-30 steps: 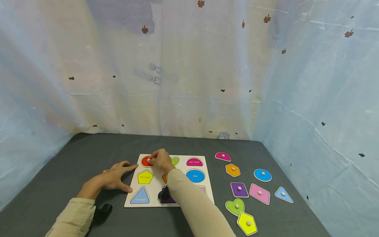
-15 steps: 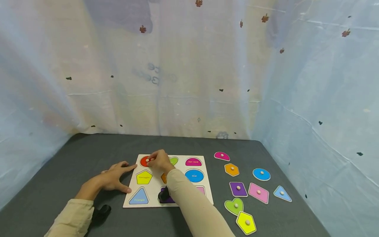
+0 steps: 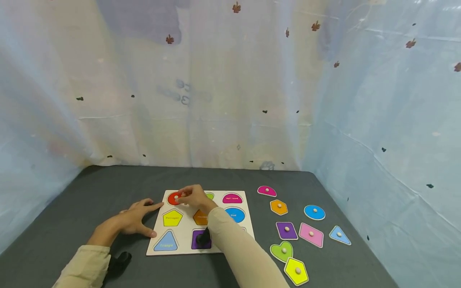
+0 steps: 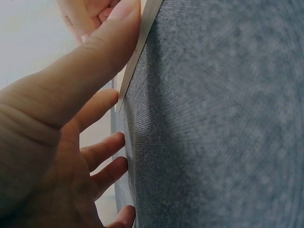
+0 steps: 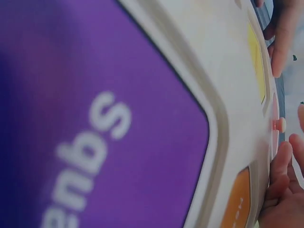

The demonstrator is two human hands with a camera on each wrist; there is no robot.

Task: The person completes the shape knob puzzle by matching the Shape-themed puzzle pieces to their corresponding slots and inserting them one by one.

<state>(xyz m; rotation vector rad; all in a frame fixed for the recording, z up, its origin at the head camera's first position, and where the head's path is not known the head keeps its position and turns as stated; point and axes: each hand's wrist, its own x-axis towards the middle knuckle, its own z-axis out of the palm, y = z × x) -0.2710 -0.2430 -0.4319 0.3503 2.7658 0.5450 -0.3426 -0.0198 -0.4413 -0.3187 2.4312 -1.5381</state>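
Note:
A white wooden shape board (image 3: 183, 236) lies on the table with printed, coloured recesses. In its far left corner sits a red circle piece (image 3: 171, 198) with a small round knob. My right hand (image 3: 197, 199) is just right of that knob; in the right wrist view its fingers (image 5: 283, 159) stand slightly apart from the knob (image 5: 282, 125). My left hand (image 3: 133, 219) rests at the board's left edge, fingers spread; in the left wrist view the thumb (image 4: 107, 45) touches the board's edge (image 4: 142, 47). The right hand and forearm hide parts of the board.
Right of the board lie loose knobbed pieces: half round (image 3: 267, 191), hexagon (image 3: 276, 209), oval (image 3: 314, 213), square (image 3: 284, 233), pink parallelogram (image 3: 311, 236), triangle (image 3: 338, 237), heart (image 3: 279, 251) and pentagon (image 3: 296, 274), overlapping the heart. A pale curtain (image 3: 216, 120) hangs behind the dark table.
My right hand has drawn back a little to the right from the red circle's knob, its fingers loosening. My left hand stays at the board's edge. The head view has shifted slightly.

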